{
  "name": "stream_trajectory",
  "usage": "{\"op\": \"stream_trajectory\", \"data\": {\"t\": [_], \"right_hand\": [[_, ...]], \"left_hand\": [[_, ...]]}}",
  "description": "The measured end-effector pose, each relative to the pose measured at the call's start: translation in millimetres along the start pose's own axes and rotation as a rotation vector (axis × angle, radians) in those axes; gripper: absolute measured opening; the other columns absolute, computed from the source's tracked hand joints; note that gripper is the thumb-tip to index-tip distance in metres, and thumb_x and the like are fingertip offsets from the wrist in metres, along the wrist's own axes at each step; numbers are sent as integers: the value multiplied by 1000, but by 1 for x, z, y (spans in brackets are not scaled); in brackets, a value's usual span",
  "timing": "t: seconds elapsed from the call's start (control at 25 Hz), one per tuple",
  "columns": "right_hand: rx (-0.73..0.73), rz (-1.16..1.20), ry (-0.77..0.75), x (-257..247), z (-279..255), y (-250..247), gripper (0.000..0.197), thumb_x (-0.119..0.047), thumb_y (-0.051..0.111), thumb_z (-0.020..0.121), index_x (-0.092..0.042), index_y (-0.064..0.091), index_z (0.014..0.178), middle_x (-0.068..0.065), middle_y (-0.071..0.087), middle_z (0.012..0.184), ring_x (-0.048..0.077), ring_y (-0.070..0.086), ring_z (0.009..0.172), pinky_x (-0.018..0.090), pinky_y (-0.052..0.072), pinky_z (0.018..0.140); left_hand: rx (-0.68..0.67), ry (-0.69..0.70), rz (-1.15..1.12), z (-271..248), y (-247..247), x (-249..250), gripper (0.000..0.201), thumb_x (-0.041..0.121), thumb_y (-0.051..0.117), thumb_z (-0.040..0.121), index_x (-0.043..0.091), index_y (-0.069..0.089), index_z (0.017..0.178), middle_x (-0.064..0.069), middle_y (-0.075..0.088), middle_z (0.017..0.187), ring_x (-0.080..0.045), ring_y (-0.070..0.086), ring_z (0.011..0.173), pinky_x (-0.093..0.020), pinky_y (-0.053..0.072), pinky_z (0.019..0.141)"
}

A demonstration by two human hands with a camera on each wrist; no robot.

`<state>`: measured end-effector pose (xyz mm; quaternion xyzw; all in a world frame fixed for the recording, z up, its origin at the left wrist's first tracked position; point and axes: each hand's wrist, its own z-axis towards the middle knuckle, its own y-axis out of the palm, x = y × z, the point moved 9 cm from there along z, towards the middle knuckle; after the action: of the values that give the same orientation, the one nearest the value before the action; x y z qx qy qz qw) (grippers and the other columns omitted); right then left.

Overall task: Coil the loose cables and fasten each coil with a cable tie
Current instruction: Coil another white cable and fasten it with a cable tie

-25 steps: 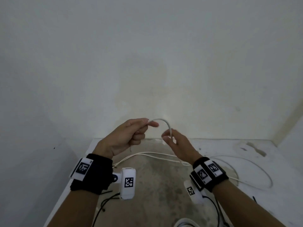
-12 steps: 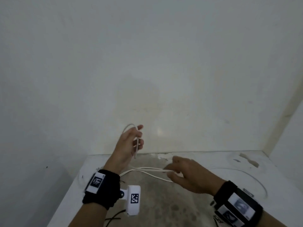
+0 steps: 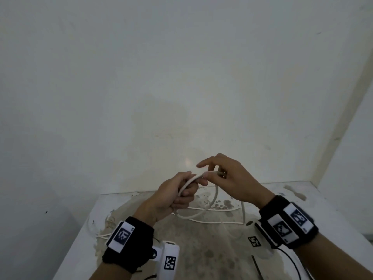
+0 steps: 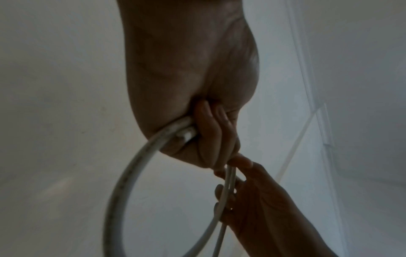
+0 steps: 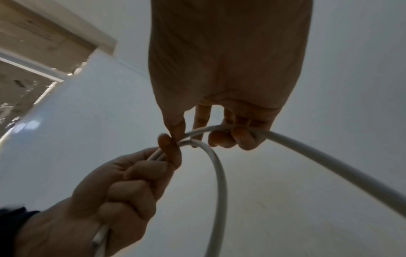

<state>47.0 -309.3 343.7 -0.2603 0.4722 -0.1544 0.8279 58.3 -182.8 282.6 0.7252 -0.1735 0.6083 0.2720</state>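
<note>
A white cable (image 3: 214,201) hangs in a loop between my two hands above the table. My left hand (image 3: 177,196) has its fingers curled round two strands of the cable (image 4: 140,156), holding the loop. My right hand (image 3: 226,176) meets it from the right, curling its lower fingers round the cable (image 5: 307,144) while the index finger points out straight. The rest of the cable (image 3: 214,221) trails over the tabletop below. No cable tie can be made out with certainty.
The table (image 3: 333,201) is white with a worn, stained middle and stands in a corner of white walls. More white cable (image 3: 101,234) lies by its left edge. A thin dark strip (image 3: 256,265) lies near the front, and black wrist leads trail there.
My right hand has risen from the tabletop with a length of cable and joined my left hand. The loop in my left hand has grown larger.
</note>
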Motion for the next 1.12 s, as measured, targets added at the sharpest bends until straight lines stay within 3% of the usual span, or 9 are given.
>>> {"op": "stream_trajectory", "data": {"t": [0.16,0.32,0.44,0.56,0.68,0.76,0.84,0.96,1.12], "right_hand": [[21,96,66,23,-7,15,18,-33,54,102,-29,71,105,-7,63,85,10,50,68,18,39,66],[29,152,129,36,-10,15,21,-32,56,101,-19,68,90,3,44,66,14,37,61,27,33,60],[16,214,160,39,-13,16,21,-31,59,100,-13,66,91,1,46,67,13,39,62,23,35,60],[60,328,218,48,-17,9,19,-31,54,102,-20,69,103,-3,59,75,10,41,61,19,35,56],[99,236,291,78,-39,0,24,-28,50,104,-28,71,117,-5,57,79,-2,45,58,14,36,57],[-8,8,277,90,-59,11,27,-28,49,105,-26,71,119,-7,59,80,-4,49,61,12,38,60],[-201,-219,232,91,-78,38,28,-34,43,106,-26,68,118,-5,62,87,0,55,73,22,45,71],[-482,-439,205,75,-101,81,30,-36,33,107,-21,56,121,5,59,101,25,57,91,42,48,85],[-576,-530,184,58,-122,112,48,-32,30,107,-17,28,153,13,59,129,36,58,106,42,46,86]], "left_hand": [[-2,63,-158,-2,4,7,27,25,42,94,9,64,88,5,23,54,-6,17,39,-23,11,39],[51,-33,-60,-3,0,-3,28,18,34,97,10,58,84,4,27,55,-10,25,41,-23,29,42],[-7,-117,-165,-6,7,-11,33,26,35,99,14,55,76,6,19,56,-8,13,44,-20,18,41],[6,-8,-432,-9,2,0,28,29,41,96,18,49,71,10,19,52,-6,7,43,-20,8,39],[109,222,-678,-17,-38,23,29,26,39,97,19,50,71,9,16,53,-6,7,42,-17,15,34],[209,309,-735,-25,-67,29,35,27,35,101,19,51,71,9,22,50,-7,7,43,-16,18,34],[305,328,-730,-26,-83,22,36,29,32,104,18,49,74,10,27,48,-8,8,44,-16,20,33],[373,313,-695,-19,-79,3,36,29,28,106,16,49,79,10,28,50,-5,17,38,-16,24,34],[504,353,-627,-13,-80,-3,36,27,27,107,14,53,84,10,28,51,-3,24,37,-16,24,37]]}}
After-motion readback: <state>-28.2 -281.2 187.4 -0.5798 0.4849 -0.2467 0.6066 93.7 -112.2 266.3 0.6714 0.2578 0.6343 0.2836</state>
